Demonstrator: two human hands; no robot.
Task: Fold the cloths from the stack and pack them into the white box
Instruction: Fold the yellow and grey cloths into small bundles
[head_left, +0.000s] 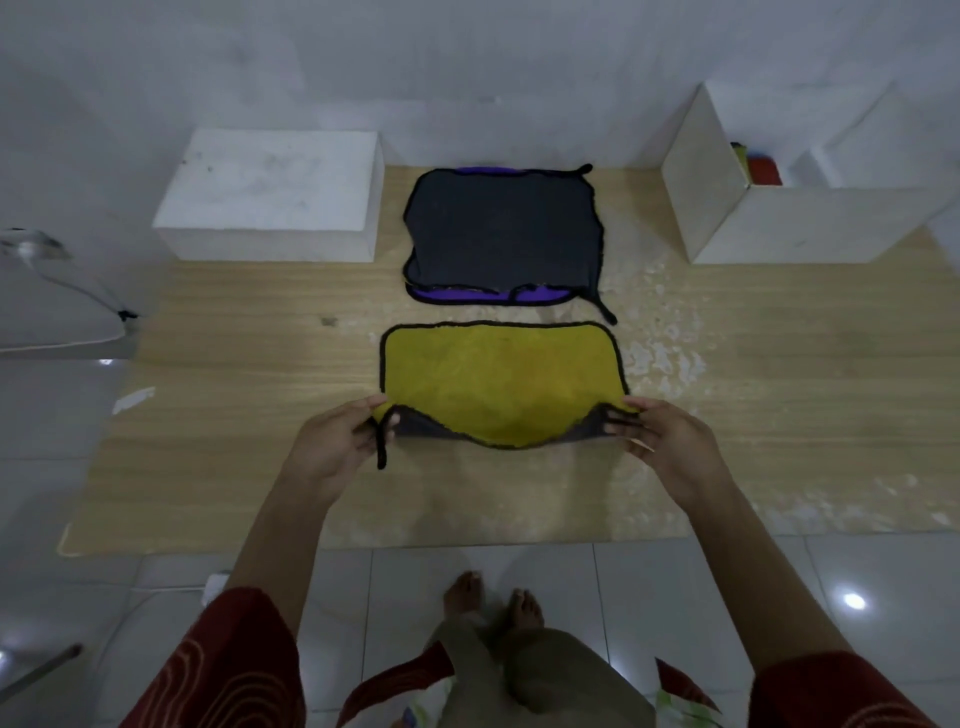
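Note:
A yellow cloth (501, 382) with a dark border and grey underside lies on the wooden table (234, 415), folded over so its near edge sags. My left hand (337, 441) pinches its near left corner; a black loop hangs there. My right hand (657, 434) pinches the near right corner. Behind it sits the stack of cloths (503, 234), a dark grey one on top with purple showing underneath. The open white box (800, 218) stands at the back right, with red and yellow cloths (761, 169) inside.
A closed white block (270, 192) stands at the back left of the table. The table surface is worn pale at the right (665, 358). A white wall rises behind. My bare feet (493, 603) stand on a tiled floor below the table's near edge.

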